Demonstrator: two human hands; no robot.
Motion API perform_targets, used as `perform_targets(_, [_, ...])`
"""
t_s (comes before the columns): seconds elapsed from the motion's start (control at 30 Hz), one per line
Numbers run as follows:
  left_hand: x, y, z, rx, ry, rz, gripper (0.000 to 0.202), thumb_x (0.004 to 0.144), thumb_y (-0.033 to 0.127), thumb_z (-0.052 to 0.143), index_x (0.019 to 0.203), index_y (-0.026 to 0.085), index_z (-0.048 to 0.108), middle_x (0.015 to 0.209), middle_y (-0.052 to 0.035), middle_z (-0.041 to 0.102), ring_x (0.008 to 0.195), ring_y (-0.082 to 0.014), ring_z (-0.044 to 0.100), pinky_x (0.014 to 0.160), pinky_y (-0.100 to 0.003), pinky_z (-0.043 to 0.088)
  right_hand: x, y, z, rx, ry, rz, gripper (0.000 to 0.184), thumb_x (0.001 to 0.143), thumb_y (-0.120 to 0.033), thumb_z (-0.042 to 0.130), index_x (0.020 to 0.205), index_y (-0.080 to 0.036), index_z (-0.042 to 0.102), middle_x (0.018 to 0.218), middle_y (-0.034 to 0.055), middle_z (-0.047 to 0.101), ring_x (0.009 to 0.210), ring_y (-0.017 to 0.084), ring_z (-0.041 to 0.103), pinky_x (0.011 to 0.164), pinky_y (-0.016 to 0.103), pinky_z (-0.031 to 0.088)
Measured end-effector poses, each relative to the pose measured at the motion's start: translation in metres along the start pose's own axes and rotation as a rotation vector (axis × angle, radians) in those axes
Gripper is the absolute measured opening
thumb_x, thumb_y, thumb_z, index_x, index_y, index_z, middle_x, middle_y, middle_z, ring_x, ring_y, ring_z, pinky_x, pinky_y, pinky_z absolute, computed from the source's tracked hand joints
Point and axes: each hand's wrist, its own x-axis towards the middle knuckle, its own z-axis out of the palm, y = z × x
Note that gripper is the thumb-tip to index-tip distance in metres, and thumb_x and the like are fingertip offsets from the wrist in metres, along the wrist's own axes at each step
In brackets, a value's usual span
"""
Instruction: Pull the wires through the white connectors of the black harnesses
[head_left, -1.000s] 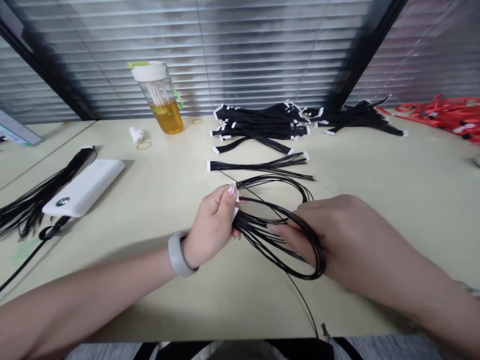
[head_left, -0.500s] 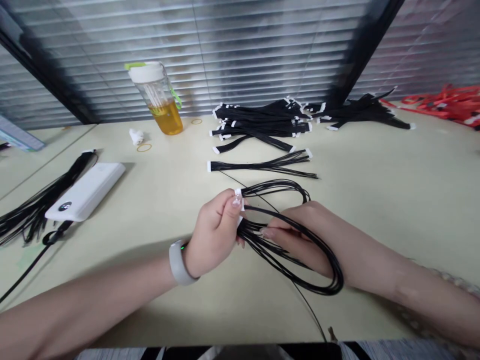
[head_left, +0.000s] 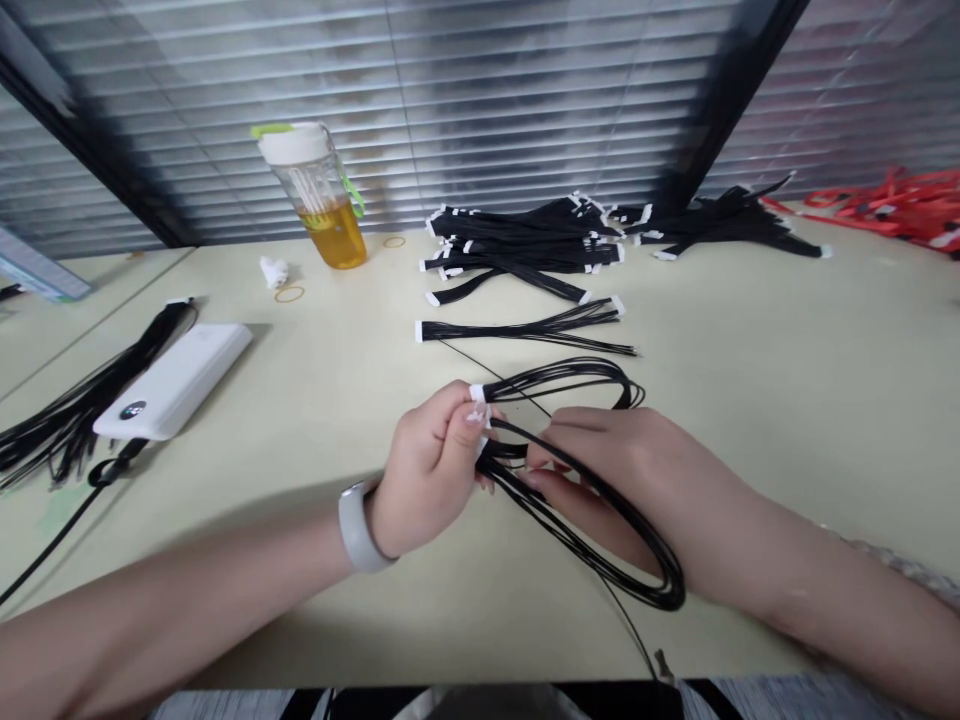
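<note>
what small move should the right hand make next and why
Probably draw the right hand away from the left hand, along the black wires: it appears to pinch some close to the white connectors held in the left hand, while others curve into loops.

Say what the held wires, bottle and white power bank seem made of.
Held wires: probably plastic-coated, faintly glossy, bending in smooth loops. Bottle: clear plastic or glass; amber liquid shows through. White power bank: likely plastic, smooth, with rounded edges.
</note>
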Motion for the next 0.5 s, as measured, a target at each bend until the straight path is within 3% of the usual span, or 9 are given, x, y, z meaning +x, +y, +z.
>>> perform_targets(0.33, [-0.0011,-0.0018,-0.0005,0.050,0.002,0.074,0.033,0.095,0.040,0.036,0.079,0.015,0.052,0.059,0.0028,0.048,0.041,-0.0028,0.049,0.038,-0.010,0.039,-0.0026,-0.0043,-0.0025,-0.025,0.047,-0.021,0.024,0.090,-0.023,0.038,0.069,-0.017,0.049,0.070,0.0022,0.055,0.058,0.011,0.047,0.055,0.026,0.034])
perform_targets(0.5, [0.0008,-0.0030,-0.0014,0.066,0.008,0.117,0.032,0.095,0.037,0.038,0.080,0.014,0.054,0.062,0.0021,0.051,0.038,-0.0027,0.049,0.036,-0.011,0.039,-0.0007,-0.0068,-0.0042,0.011,-0.050,0.028,0.027,0.090,-0.025,0.039,0.069,-0.017,0.053,0.064,0.0021,0.058,0.054,0.012,0.049,0.053,0.026,0.034])
